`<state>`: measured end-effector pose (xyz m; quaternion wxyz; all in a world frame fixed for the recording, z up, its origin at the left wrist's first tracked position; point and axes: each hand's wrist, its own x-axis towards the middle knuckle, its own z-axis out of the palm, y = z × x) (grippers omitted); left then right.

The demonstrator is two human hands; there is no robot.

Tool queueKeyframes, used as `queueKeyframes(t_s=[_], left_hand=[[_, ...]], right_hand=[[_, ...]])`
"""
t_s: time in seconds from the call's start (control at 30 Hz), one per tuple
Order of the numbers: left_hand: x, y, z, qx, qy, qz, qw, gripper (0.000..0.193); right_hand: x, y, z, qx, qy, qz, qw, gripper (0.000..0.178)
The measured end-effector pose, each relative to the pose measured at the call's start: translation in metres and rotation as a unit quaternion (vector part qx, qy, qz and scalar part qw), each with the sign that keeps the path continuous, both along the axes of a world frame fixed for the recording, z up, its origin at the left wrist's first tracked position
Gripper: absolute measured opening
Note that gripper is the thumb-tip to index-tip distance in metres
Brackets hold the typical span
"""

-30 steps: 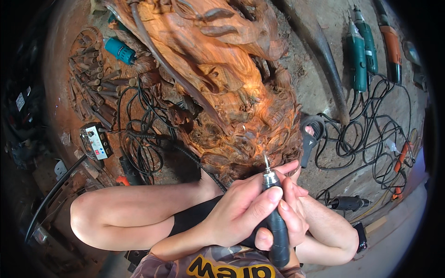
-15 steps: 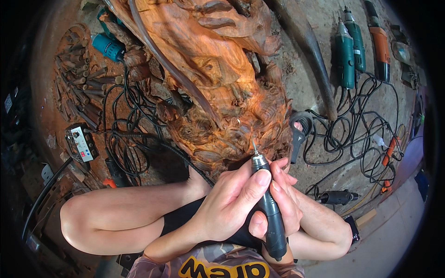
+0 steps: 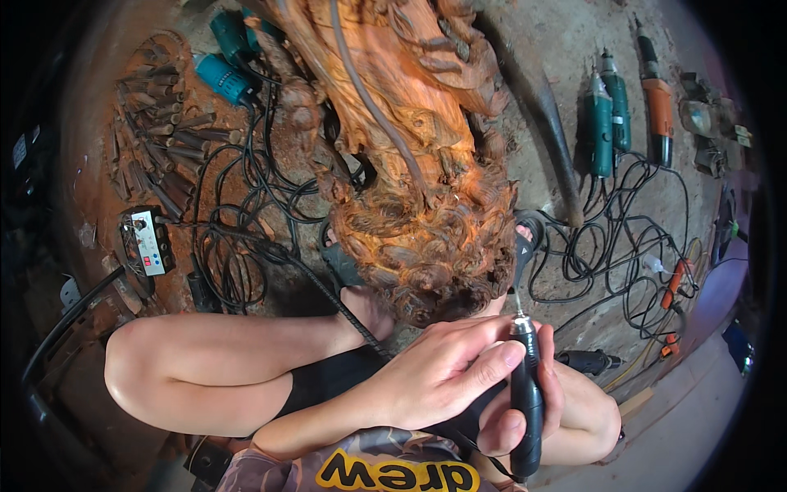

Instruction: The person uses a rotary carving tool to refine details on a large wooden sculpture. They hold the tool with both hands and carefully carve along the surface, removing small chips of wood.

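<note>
Now rotary handpiece (image 3: 525, 394) sits lower and further right than a second ago; burr tip lifted off carving, just clear of curly lower edge of orange wood carving (image 3: 418, 205). Left hand (image 3: 443, 377) wraps over top, fingers (image 3: 492, 361) closed round handpiece collar. Right hand (image 3: 512, 410) underneath, fingers curled tight on same black body. Carving rests on floor between knees. Judging by gap: pause between cuts, repositioning. Green power tools (image 3: 607, 115) and tangled cables (image 3: 623, 246) lie well apart at right.
</note>
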<state>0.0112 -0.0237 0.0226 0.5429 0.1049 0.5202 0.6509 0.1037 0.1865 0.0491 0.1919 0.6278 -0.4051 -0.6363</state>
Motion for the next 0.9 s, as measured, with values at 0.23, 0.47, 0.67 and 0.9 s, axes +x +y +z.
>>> queueKeyframes(t_s=[0.23,0.47,0.67,0.9], left_hand=[[0.017,-0.093,0.086,-0.076,0.115,0.209,0.968,0.024],[-0.018,-0.313,0.178,-0.309,0.488,0.480,0.660,0.031],[-0.019,-0.255,-0.004,-0.487,0.369,-0.016,0.791,0.019],[-0.041,-0.099,-0.204,-0.425,0.431,-0.212,0.767,0.015]], right_hand=[[0.034,-0.001,0.042,0.329,0.485,0.591,0.554,0.025],[0.116,-0.069,0.043,0.794,0.362,0.413,0.261,0.041],[0.084,-0.083,0.012,0.933,0.249,0.118,-0.231,0.054],[0.057,-0.063,0.028,0.907,0.187,0.326,0.188,0.060]])
